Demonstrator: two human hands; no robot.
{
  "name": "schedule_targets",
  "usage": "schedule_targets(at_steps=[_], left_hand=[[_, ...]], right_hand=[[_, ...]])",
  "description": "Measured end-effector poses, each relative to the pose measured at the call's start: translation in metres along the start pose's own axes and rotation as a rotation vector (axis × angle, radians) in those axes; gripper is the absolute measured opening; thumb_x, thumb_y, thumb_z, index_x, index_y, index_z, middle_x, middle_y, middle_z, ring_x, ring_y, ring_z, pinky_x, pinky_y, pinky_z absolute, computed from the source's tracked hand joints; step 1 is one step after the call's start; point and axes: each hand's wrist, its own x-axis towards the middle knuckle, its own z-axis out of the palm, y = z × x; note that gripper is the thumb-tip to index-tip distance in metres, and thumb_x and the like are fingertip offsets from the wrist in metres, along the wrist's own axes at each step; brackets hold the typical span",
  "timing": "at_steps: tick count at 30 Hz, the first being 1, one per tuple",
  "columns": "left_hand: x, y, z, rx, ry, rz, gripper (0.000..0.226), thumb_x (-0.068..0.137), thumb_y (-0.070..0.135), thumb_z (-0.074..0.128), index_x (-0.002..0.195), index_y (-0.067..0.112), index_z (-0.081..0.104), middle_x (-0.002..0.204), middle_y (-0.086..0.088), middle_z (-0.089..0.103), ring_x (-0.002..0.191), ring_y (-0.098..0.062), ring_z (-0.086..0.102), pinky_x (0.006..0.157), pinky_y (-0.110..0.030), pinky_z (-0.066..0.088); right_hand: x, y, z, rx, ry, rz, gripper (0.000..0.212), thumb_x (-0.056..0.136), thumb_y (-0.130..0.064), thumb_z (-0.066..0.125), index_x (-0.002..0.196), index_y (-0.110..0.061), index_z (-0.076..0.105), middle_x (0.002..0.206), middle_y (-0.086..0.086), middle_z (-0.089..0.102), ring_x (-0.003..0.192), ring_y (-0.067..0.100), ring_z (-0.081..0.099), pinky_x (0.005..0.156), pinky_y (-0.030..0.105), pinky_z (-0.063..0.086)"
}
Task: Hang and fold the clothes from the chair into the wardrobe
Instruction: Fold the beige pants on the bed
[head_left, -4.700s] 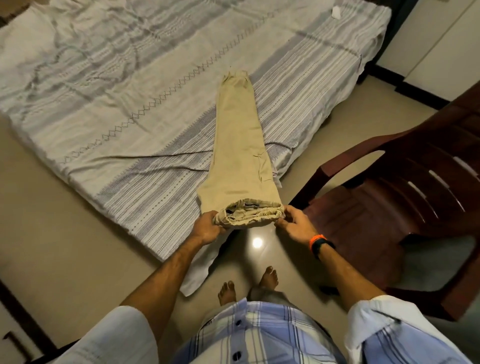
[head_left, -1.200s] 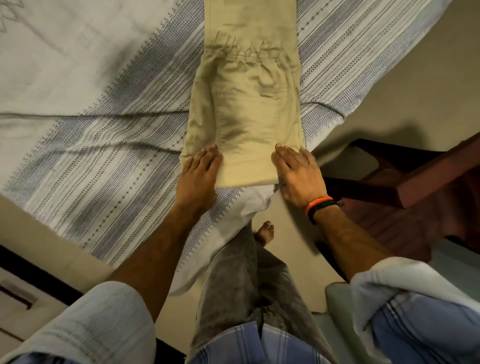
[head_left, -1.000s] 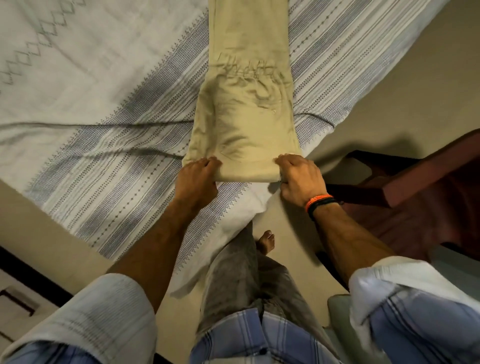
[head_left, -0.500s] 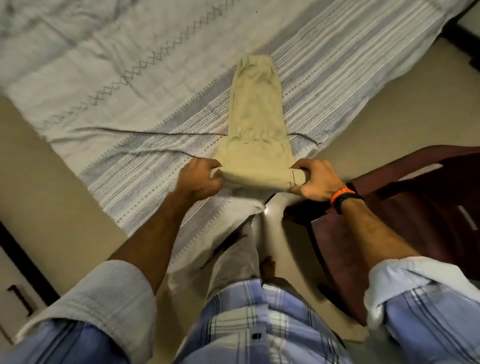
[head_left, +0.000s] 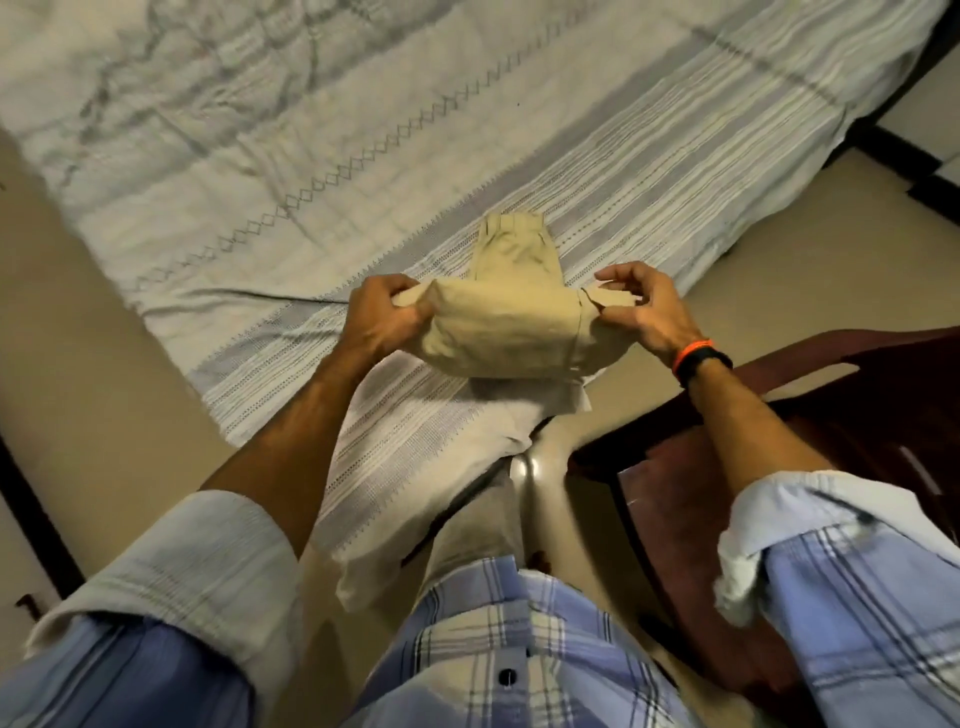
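Now both hands, left hand (head_left: 382, 317) and right hand (head_left: 644, 312), pinch the trousers (head_left: 506, 332) fold; lay it level onto the far leg on the bed (head_left: 260, 156).

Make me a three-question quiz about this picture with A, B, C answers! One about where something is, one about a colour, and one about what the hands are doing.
1. Where does the far end of the trousers lie?
A. on the bed
B. on the chair seat
C. on the floor

2. What colour is the chair?
A. white
B. dark reddish brown
C. green

3. What are the hands doing?
A. both hang free
B. one holds a hanger
C. the left hand and right hand each hold one side of the folded trousers

Answers:
1 A, the far end rests on the striped bedsheet.
2 B, the seat and arm are dark reddish brown.
3 C, fingers are curled round the cloth at both sides of the fold.
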Motion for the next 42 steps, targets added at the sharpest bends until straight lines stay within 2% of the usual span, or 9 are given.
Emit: schedule_targets(at_steps=[4, 7, 11, 15, 20, 25, 30, 34, 42], left_hand=[[0.047, -0.005, 0.006, -0.267, 0.130, -0.186, 0.043, 0.080, 0.039, 0.078, 0.111, 0.011, 0.069, 0.102, -0.003, 0.070, 0.091, -0.018, 0.065, 0.076, -0.032, 0.056], [0.086, -0.008, 0.019, -0.505, 0.117, -0.313, 0.029, 0.080, 0.032, 0.080, 0.100, 0.013, 0.069, 0.093, -0.001, 0.072, 0.078, -0.010, 0.068, 0.072, -0.034, 0.058], [0.137, -0.023, 0.043, -0.553, -0.008, -0.376, 0.035, 0.075, 0.019, 0.083, 0.106, 0.011, 0.069, 0.097, -0.002, 0.071, 0.086, -0.017, 0.067, 0.069, -0.031, 0.055], [0.179, -0.050, 0.062, -0.569, -0.112, -0.408, 0.059, 0.062, 0.019, 0.089, 0.115, 0.007, 0.066, 0.107, -0.009, 0.072, 0.096, -0.028, 0.070, 0.078, -0.044, 0.060], [0.212, -0.064, 0.080, -0.580, -0.145, -0.497, 0.052, 0.065, 0.014, 0.087, 0.114, 0.009, 0.068, 0.110, -0.006, 0.071, 0.102, -0.026, 0.068, 0.087, -0.048, 0.058], [0.277, -0.063, 0.083, -0.757, -0.028, -0.448, 0.048, 0.078, 0.019, 0.081, 0.121, 0.006, 0.064, 0.117, -0.007, 0.070, 0.102, -0.024, 0.070, 0.079, -0.037, 0.059], [0.267, -0.094, 0.114, -0.444, -0.324, -0.687, 0.069, 0.068, 0.034, 0.087, 0.125, 0.008, 0.058, 0.119, -0.005, 0.066, 0.098, -0.021, 0.068, 0.076, -0.038, 0.059], [0.215, -0.102, 0.143, -0.539, -0.402, -0.819, 0.047, 0.083, 0.037, 0.076, 0.122, 0.015, 0.060, 0.115, -0.002, 0.067, 0.100, -0.023, 0.064, 0.068, -0.032, 0.056], [0.207, -0.103, 0.134, -0.557, -0.499, -0.865, 0.030, 0.080, 0.030, 0.078, 0.102, 0.015, 0.063, 0.107, -0.004, 0.069, 0.098, -0.025, 0.065, 0.080, -0.040, 0.056]], right_hand=[[0.044, 0.001, 0.004, 0.190, 0.175, 0.102, 0.057, 0.064, -0.027, 0.075, 0.119, -0.019, 0.061, 0.118, 0.008, 0.060, 0.110, 0.016, 0.055, 0.087, 0.023, 0.048], [0.086, 0.008, 0.011, 0.282, 0.241, 0.252, 0.052, 0.076, -0.032, 0.081, 0.122, -0.020, 0.058, 0.124, 0.007, 0.057, 0.117, 0.019, 0.055, 0.098, 0.032, 0.048], [0.141, 0.030, 0.017, 0.369, 0.296, 0.408, 0.071, 0.051, -0.064, 0.086, 0.108, -0.031, 0.059, 0.126, 0.006, 0.061, 0.118, 0.021, 0.058, 0.105, 0.042, 0.047], [0.176, 0.054, 0.021, 0.406, 0.156, 0.524, 0.095, 0.046, -0.042, 0.097, 0.127, -0.021, 0.050, 0.124, 0.009, 0.063, 0.112, 0.023, 0.064, 0.099, 0.039, 0.051], [0.212, 0.063, 0.020, 0.381, 0.129, 0.596, 0.069, 0.070, -0.004, 0.085, 0.126, -0.012, 0.046, 0.108, 0.003, 0.065, 0.102, 0.020, 0.064, 0.080, 0.030, 0.055], [0.268, 0.056, 0.020, 0.415, 0.263, 0.460, 0.061, 0.077, -0.021, 0.083, 0.127, -0.013, 0.049, 0.116, 0.002, 0.066, 0.102, 0.014, 0.067, 0.083, 0.026, 0.056], [0.272, 0.091, 0.040, 0.046, -0.056, 0.540, 0.033, 0.080, -0.037, 0.080, 0.102, -0.020, 0.064, 0.101, -0.007, 0.070, 0.090, 0.012, 0.068, 0.084, 0.029, 0.054], [0.237, 0.125, 0.059, -0.051, -0.141, 0.634, 0.059, 0.078, -0.053, 0.074, 0.124, -0.017, 0.062, 0.117, -0.003, 0.069, 0.107, 0.021, 0.064, 0.095, 0.040, 0.052], [0.224, 0.126, 0.056, 0.369, -0.007, 0.722, 0.037, 0.087, -0.016, 0.073, 0.122, -0.012, 0.063, 0.114, 0.003, 0.072, 0.103, 0.019, 0.069, 0.092, 0.036, 0.054]])
